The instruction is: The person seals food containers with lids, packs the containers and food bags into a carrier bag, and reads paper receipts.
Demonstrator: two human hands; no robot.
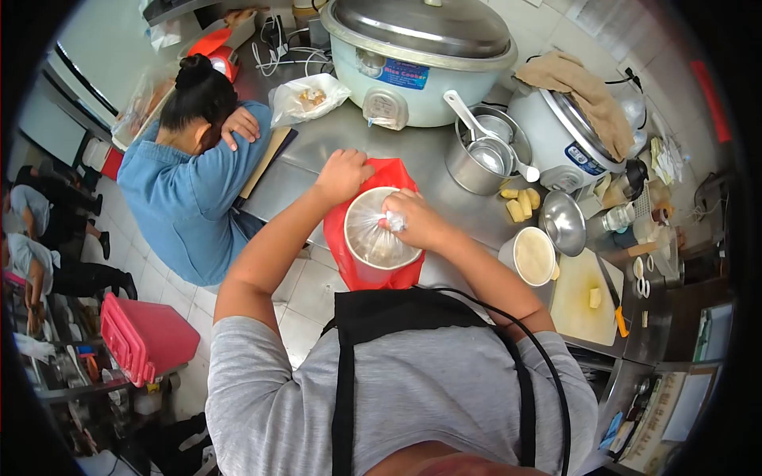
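Observation:
A white tub (350, 230) stands inside a red plastic bag (389, 170) in front of me, at the counter's near edge. A clear plastic bag (373, 230) covers the tub's opening, its top gathered into a twist. My right hand (413, 220) is closed round that twist. My left hand (344, 173), fingers curled, is at the far left edge of the red bag and appears to pinch it; its fingertips are partly hidden. What is inside the tub is blurred by the clear plastic.
A large rice cooker (429, 79) stands behind, with a pot (476, 170) holding ladles beside it. To the right are a metal bowl (563, 222), another white tub (533, 255) and a cutting board (583, 309) with a knife (611, 285). A person in blue (182, 190) leans on the counter at left.

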